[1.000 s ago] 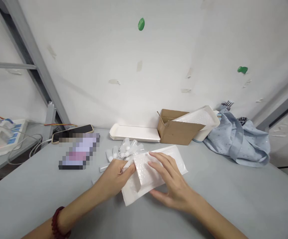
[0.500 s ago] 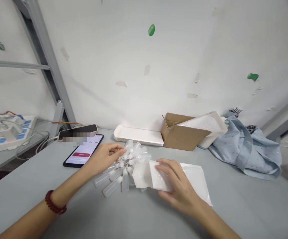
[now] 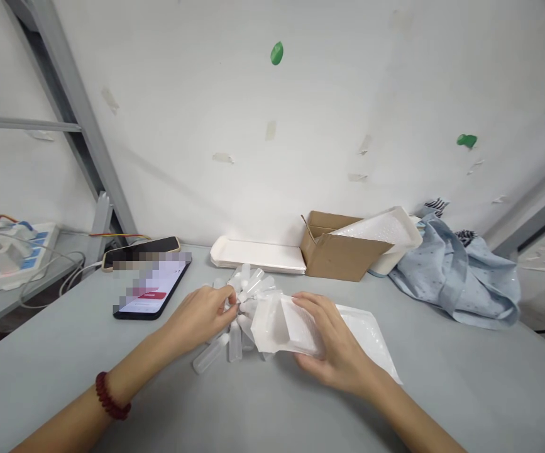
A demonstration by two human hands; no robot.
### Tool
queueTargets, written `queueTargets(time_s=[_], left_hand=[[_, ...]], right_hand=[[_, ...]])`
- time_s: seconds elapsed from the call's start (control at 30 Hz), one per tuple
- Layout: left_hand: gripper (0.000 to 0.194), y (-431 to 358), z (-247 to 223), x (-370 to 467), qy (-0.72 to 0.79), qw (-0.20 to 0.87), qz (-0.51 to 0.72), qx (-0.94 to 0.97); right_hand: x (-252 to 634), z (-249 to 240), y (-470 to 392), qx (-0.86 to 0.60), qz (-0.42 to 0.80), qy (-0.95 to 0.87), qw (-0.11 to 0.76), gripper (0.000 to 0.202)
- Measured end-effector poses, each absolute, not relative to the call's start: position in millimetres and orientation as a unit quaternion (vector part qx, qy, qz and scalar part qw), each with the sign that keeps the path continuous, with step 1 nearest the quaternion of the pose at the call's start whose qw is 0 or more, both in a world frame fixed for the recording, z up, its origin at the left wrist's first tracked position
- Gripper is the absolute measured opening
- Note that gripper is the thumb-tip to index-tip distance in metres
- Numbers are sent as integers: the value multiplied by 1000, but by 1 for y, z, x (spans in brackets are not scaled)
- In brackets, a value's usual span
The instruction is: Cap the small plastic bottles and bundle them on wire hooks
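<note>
Several clear plastic bottles with white caps (image 3: 210, 354) lie in a heap on the grey table, fanned around a middle point. My left hand (image 3: 209, 314) is over the left part of the heap, thumb and fingertips pinched at the caps; what lies between them is too small to make out. A white padded envelope (image 3: 272, 324) has its mouth parted toward the heap, right beside the bottles. Around its upper part my right hand (image 3: 331, 343) is closed, fingers on top and thumb below. Behind that hand lies another white padded piece (image 3: 366, 330), flat on the table.
Along the wall are a stack of white envelopes (image 3: 263, 255), an open cardboard box (image 3: 342, 257) and a light blue cloth bag (image 3: 461, 283). A lit phone (image 3: 152, 292) and a dark phone (image 3: 143, 250) lie left; a power strip (image 3: 17, 258) is farther left.
My left hand has moved down onto the bottle caps, and its fingers have closed there. The envelope's mouth is wider in my right hand. The whole view has shifted slightly.
</note>
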State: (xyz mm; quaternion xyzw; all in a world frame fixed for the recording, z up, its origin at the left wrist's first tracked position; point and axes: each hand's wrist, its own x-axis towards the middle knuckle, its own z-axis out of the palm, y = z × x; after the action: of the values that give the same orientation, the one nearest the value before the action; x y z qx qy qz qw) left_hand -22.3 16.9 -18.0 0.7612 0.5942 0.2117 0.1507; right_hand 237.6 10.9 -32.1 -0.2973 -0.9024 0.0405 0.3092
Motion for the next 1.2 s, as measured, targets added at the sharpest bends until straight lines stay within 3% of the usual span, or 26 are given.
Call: queueTargets(time_s=[0.2, 0.47, 0.6, 0.73, 1.03, 1.2], left_hand=[[21, 15, 1, -27, 589, 186, 304, 725], [18, 0, 23, -29, 486, 151, 413, 755], [13, -2, 6, -17, 436, 89, 403, 800], [29, -4, -17, -3, 377, 23, 336, 863], [23, 7, -8, -14, 452, 138, 417, 776], [22, 11, -7, -19, 497, 62, 369, 783]], right_hand=[[238, -35, 12, -326, 125, -884, 311, 65], [237, -29, 9, -346, 197, -860, 318, 61], [236, -28, 9, -350, 214, -852, 324, 59], [236, -27, 11, -354, 230, -843, 333, 50], [236, -26, 12, -361, 243, -824, 364, 45], [257, -15, 23, -416, 264, -738, 461, 40]])
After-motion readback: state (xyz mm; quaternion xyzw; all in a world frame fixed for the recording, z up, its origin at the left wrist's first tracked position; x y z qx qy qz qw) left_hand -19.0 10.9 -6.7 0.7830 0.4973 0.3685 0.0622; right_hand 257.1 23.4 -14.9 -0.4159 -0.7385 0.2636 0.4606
